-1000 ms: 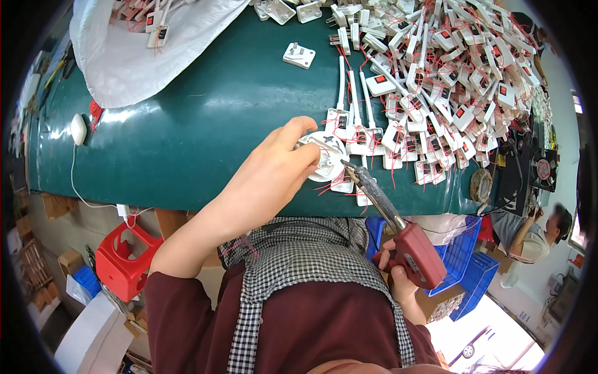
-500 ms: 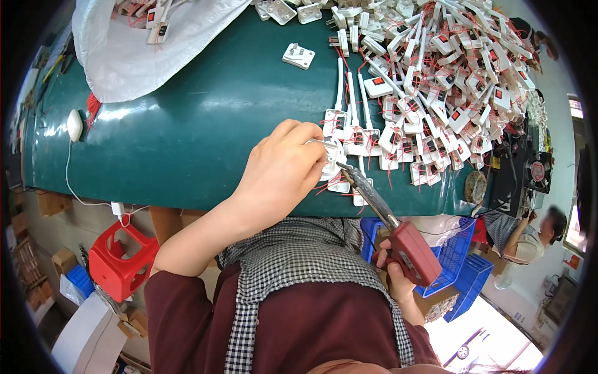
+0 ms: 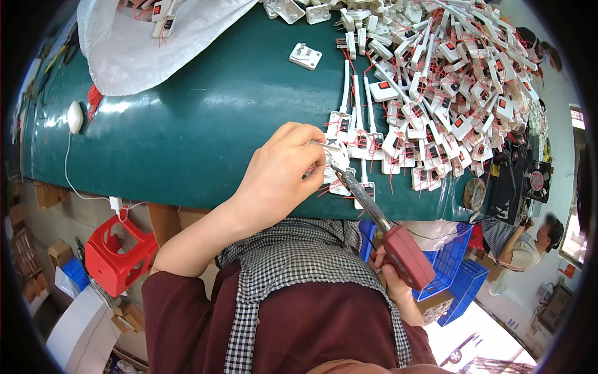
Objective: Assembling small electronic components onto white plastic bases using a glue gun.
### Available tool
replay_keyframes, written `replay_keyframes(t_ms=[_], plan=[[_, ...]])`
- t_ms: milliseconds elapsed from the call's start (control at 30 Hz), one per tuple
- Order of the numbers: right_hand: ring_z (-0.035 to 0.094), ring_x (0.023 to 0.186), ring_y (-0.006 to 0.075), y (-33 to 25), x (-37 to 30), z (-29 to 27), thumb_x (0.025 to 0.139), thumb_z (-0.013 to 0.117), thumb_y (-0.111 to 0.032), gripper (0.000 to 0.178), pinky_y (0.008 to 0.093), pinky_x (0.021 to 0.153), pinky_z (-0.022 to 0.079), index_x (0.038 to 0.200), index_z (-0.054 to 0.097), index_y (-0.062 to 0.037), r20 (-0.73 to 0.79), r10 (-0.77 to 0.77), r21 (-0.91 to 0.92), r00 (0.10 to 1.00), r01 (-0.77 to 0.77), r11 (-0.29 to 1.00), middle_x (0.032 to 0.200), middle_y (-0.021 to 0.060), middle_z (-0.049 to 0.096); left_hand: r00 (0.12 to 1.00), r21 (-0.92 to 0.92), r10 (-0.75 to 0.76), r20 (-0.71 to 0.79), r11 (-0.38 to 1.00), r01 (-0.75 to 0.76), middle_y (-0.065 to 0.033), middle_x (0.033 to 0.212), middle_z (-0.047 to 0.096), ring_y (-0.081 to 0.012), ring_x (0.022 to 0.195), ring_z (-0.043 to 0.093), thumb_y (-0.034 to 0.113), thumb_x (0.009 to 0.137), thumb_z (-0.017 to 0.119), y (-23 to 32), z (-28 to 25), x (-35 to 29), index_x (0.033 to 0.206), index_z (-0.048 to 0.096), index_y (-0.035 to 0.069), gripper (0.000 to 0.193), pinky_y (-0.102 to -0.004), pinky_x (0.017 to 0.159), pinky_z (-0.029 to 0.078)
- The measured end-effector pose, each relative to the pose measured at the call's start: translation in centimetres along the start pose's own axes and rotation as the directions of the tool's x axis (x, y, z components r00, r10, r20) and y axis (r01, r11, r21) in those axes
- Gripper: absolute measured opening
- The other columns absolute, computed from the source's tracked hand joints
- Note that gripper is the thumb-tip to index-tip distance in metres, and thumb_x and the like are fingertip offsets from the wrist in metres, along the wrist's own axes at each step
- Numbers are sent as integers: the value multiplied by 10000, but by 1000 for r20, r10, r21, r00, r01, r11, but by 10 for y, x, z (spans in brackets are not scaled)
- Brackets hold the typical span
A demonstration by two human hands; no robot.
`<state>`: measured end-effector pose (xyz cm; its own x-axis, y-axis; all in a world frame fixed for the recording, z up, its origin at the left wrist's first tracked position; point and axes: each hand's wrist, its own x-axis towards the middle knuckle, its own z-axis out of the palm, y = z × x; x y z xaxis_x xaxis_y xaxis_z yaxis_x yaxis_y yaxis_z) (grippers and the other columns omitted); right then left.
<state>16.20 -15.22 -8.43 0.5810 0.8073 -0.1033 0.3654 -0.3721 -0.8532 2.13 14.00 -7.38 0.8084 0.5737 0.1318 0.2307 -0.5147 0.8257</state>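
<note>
My left hand (image 3: 279,174) is closed, its fingertips pinching a white plastic plug part (image 3: 336,154) above the table's near edge. In my right hand (image 3: 395,283), low at the right of my apron, is a soldering iron (image 3: 406,254) with a dark red handle. Its dark tip points up and left and meets the plug part beside my left fingertips. The exact contact is too small to make out. Several white switch housings (image 3: 360,138) with red wires and white stems lie right behind the part.
A large heap of white housings with red wires (image 3: 436,93) covers the table's right side. One loose plug plate (image 3: 305,56) lies on the green table (image 3: 187,143). A white bag (image 3: 143,56) is at far left, a red stool (image 3: 118,255) below. Another person (image 3: 529,243) sits at right.
The iron's tip and handle have shifted slightly left against the plug part. My left hand keeps its pinch. The whole view has moved a little.
</note>
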Motion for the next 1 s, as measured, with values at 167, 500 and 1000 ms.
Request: replay_keyframes(t_ms=[167,500,1000], plan=[[689,882,269,2,0,-2,634,771,-37,462,319,780,550,1079,653,2,-28,-7,58,1000,8,998,1062,145,674,1000,-7,4,16,1000,-4,-107,1071,608,-281,1014,565,6,734,664,0,-1,1,771,605,16,70,-370,834,470],[691,866,236,-9,6,-13,660,758,-36,517,301,762,550,1148,608,44,104,-115,-235,988,137,962,1061,144,676,999,-32,-2,47,999,4,-92,1072,605,-269,1009,556,13,746,656,-2,-4,1,766,610,10,50,-362,818,472],[663,737,148,-56,18,-17,717,758,-48,598,257,690,532,1257,533,75,167,27,-80,986,-14,997,1082,132,675,996,-19,-16,88,1000,18,-90,1082,603,-262,1045,547,27,762,643,-2,-6,3,769,633,14,17,-352,794,495]])
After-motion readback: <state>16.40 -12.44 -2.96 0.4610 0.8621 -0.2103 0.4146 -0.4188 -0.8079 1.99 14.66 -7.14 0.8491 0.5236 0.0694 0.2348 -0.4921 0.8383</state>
